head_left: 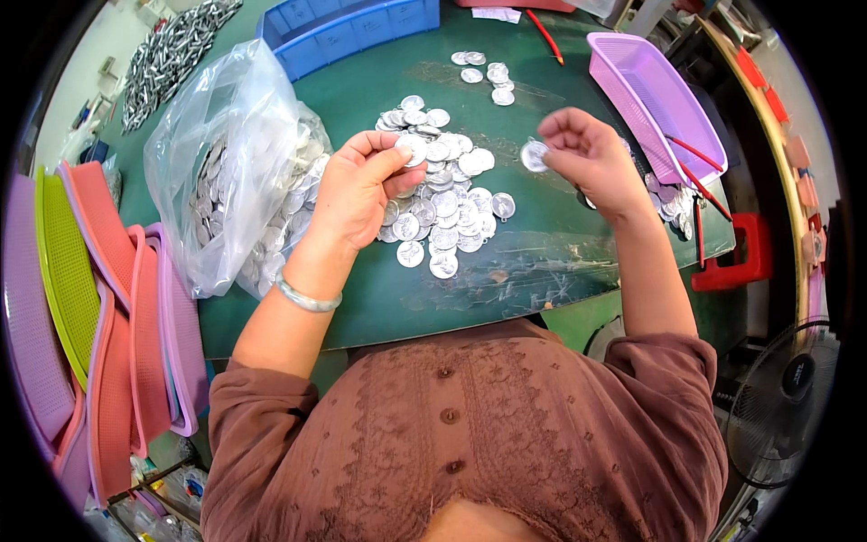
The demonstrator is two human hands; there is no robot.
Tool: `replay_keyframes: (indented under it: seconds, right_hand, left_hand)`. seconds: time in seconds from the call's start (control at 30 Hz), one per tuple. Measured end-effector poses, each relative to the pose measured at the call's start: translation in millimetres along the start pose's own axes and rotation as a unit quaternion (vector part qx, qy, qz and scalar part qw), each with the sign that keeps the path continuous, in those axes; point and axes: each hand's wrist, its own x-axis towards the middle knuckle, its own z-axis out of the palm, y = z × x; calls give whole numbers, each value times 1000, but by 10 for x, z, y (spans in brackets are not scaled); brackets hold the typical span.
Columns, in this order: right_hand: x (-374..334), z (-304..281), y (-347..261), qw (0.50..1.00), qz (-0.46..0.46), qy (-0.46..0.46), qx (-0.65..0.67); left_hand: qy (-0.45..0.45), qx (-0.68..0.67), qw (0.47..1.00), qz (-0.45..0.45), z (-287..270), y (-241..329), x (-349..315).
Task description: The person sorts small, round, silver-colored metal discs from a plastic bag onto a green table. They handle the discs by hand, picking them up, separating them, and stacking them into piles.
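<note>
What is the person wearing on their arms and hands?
Both hands are bare, with no gloves or rings that can be made out. The left hand has a pale, smooth bangle around its wrist. The right hand has nothing on its wrist. The forearms are uncovered; loose brown sleeves of an embroidered, buttoned blouse end near the elbows.

Pile of metal discs (pixel 441 194) at centre of the surface (pixel 533 262), bag of discs (pixel 237 172) at left, basket (pixel 652 104) upper right, stacked trays (pixel 99 307) far left.

Left hand (pixel 357 194) and right hand (pixel 587 154) raised (fingers pinched).
</note>
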Motion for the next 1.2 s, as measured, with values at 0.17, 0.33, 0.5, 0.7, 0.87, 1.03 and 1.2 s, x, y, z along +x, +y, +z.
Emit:
replay_keyframes:
  seconds: [0.17,0.33,0.5,0.7,0.87,1.03,1.2]
  right_hand:
    - [-375,-295,175,997,18,41,60]
    - [-633,-462,312,989,15,65,130]
    - [-749,-511,399,981,11,77,176]
    - [-806,-515,453,974,1,104,204]
    - [-809,-492,388,967,10,113,227]
    - [-823,-442,384,959,-24,118,256]
    - [-842,-368,375,951,-60,107,284]
  left_hand:
    - [-14,51,999,-1,250,52,151]
    - [1,178,984,8,546,42,450]
    - [18,287,957,-31,728,-56,1240]
    - [61,380,922,-42,917,-223,1678]
    - [-28,421,906,22,1082,-102,1159]
    - [-233,308,918,-92,1380,-238,341]
    - [-254,241,931,-100,1438,-377,51]
